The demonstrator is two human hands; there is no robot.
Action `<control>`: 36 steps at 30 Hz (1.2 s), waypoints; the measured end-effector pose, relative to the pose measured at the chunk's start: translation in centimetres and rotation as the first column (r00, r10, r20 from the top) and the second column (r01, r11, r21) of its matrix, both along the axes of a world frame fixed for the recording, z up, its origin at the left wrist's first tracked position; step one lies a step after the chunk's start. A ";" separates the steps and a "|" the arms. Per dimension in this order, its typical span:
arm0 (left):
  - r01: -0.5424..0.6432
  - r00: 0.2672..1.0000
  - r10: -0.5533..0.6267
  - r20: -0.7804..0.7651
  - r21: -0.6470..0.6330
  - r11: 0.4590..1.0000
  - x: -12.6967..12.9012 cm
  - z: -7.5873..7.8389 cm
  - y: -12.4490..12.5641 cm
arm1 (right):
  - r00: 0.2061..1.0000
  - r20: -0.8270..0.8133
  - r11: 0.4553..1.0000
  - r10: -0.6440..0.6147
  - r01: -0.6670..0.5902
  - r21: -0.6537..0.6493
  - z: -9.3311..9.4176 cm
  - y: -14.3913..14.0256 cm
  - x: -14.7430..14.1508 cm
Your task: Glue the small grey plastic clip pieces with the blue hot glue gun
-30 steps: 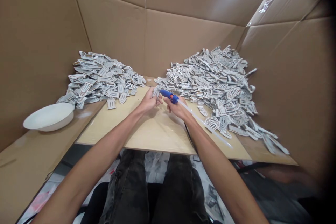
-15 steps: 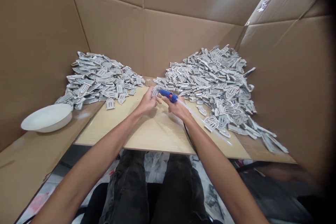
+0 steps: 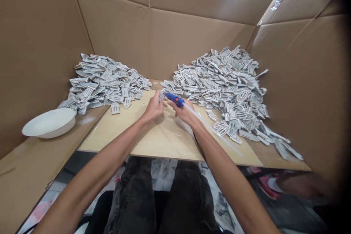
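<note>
Two hands (image 3: 170, 108), unlabelled blue tool (image 3: 174, 99)

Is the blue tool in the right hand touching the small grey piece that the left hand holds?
Cannot tell. In the head view the blue tool tip meets the grey piece held by the left hand, but too small to confirm.

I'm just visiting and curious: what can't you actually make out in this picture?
Head view only:
- Small grey piece in the left hand: mostly hidden by fingers.
- Blue tool in the right hand: its tip is too small to tell.
- Right pile: the designs are too small.
- Right edge: darkened.
</note>
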State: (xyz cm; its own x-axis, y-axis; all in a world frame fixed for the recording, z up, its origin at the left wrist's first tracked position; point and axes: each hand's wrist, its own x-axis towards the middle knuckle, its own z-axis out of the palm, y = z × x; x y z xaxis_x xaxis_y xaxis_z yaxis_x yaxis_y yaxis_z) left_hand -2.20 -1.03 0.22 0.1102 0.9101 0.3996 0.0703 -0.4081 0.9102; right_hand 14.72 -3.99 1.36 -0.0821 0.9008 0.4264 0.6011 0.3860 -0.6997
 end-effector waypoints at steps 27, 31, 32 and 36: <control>-0.008 0.999 0.012 0.042 -0.093 0.996 -1.5 0.1 2.5 | 0.989 -0.117 0.985 0.089 -0.105 -0.139 -0.6 0.9 1.9; -0.006 0.999 0.009 0.040 -0.073 0.997 -1.5 0.1 2.5 | 0.995 -0.062 0.987 0.082 -0.090 -0.133 -0.3 0.8 2.0; -0.005 0.999 0.008 0.039 -0.065 0.998 -1.6 0.1 2.5 | 0.996 -0.038 0.988 0.076 -0.080 -0.129 -0.3 0.8 2.1; 0.006 0.999 -0.004 0.039 -0.049 0.999 -1.6 0.1 2.5 | 0.998 0.044 0.994 0.040 -0.036 -0.102 -0.5 0.9 2.3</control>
State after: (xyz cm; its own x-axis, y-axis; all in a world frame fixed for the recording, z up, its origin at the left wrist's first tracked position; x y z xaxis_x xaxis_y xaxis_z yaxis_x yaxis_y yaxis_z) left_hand -3.79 1.47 0.31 0.1004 0.9280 0.3589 0.0327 -0.3636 0.9310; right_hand 17.00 -3.11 0.90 -0.1347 0.9348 0.3285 0.6199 0.3382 -0.7080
